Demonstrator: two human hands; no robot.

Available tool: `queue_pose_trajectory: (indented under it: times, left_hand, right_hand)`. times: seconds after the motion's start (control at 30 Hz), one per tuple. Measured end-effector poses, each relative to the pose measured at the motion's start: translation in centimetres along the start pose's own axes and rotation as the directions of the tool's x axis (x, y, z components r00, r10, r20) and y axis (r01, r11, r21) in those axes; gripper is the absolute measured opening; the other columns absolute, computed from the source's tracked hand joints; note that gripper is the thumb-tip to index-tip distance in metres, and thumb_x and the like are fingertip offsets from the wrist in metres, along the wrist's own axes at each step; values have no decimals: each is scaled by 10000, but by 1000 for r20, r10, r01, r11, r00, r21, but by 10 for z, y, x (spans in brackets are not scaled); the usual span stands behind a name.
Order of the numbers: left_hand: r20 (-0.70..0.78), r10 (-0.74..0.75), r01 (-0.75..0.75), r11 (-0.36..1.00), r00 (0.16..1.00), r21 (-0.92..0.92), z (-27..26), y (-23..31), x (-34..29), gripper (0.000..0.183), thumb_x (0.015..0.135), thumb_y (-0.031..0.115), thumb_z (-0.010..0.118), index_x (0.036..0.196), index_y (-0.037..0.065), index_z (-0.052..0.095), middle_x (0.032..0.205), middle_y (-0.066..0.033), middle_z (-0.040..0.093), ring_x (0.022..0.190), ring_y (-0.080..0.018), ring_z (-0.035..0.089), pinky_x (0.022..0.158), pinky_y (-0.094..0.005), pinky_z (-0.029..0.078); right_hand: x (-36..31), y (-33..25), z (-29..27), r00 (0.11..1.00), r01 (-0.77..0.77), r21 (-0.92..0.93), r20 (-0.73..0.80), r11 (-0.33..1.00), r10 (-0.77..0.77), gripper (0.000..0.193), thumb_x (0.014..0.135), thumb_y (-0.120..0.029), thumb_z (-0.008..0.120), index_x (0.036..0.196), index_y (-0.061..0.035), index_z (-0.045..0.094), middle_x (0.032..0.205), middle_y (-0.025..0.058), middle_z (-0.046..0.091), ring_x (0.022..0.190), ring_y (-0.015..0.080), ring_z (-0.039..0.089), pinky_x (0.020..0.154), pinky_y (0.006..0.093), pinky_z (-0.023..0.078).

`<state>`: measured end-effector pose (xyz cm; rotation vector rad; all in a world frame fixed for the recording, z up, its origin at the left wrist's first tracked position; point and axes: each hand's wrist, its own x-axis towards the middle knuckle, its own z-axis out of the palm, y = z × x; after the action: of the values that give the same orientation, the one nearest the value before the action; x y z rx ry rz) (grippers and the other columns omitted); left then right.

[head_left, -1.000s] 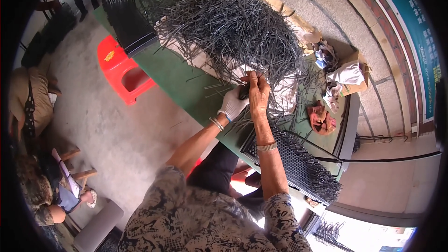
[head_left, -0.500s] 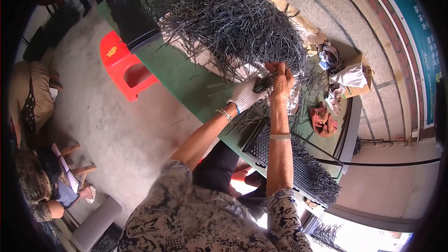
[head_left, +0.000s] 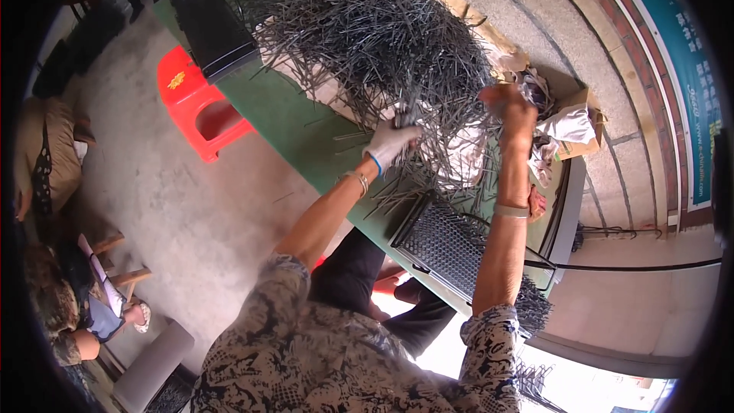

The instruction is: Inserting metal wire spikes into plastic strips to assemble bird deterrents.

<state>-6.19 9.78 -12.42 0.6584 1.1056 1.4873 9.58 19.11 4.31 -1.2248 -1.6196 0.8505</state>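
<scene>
A bundle of thin dark rods [head_left: 407, 116] is gripped in my left hand [head_left: 391, 144], which wears a white knitted glove. That hand is at the near edge of a large tangled heap of the same dark rods [head_left: 382, 38]. My right hand [head_left: 516, 113], bare and with a band at the wrist, hovers at the heap's right side. Motion smears its fingers, so whether they hold a rod cannot be made out. A black rack with a honeycomb of holes [head_left: 440, 243] lies near my body, partly behind my right forearm, with rods standing in its right end.
The heap lies on pale sheeting [head_left: 462, 157] over a green table [head_left: 294, 134]. Another black rack [head_left: 214, 34] stands at the table's far left. A red plastic stool [head_left: 195, 103] is beside the table. At right are a cardboard box [head_left: 585, 145] and a crumpled reddish cloth [head_left: 537, 205].
My right hand has parted from the left and swung right, toward the heap's right side. My left hand has shifted slightly left with the bundle, which now points more upward.
</scene>
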Motion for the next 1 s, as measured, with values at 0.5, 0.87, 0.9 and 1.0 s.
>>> queue_pose_trajectory:
  times: [0.5, 0.87, 0.9, 1.0]
  left_hand:
    - [73, 277, -282, 957, 958, 66, 14, 8, -4, 379, 774, 180, 740, 1096, 28, 609, 864, -30, 679, 771, -132, 623, 721, -301, 517]
    - [61, 342, -323, 794, 938, 516, -12, -19, -32, 511, 755, 287, 755, 1139, 22, 545, 1053, -180, 656, 982, -303, 642, 822, -378, 504]
    - [46, 381, -346, 776, 924, 527, -14, -22, -31, 506, 747, 334, 751, 1105, 41, 547, 1019, -200, 652, 965, -357, 635, 788, -415, 508]
    - [46, 317, -282, 756, 947, 590, -14, -22, -40, 585, 771, 352, 716, 1222, 62, 481, 1037, -199, 651, 984, -379, 627, 782, -414, 509]
  right_hand:
    - [-66, 32, 76, 933, -299, 312, 296, 902, 206, 810, 938, -684, 306, 1290, 7, 540, 1103, 164, 659, 997, 201, 593, 931, 313, 436]
    - [-106, 38, 105, 956, -218, 269, 253, 938, 149, 650, 951, -581, 454, 1030, 15, 701, 893, 97, 713, 850, 153, 612, 846, 305, 461]
    - [-107, 39, 108, 955, -218, 272, 255, 937, 149, 650, 951, -581, 454, 1030, 15, 701, 893, 97, 713, 850, 153, 612, 846, 305, 461]
    - [-109, 61, 111, 932, -278, 230, 301, 932, 204, 516, 973, -458, 511, 932, 8, 728, 849, 92, 704, 805, 158, 588, 803, 303, 453]
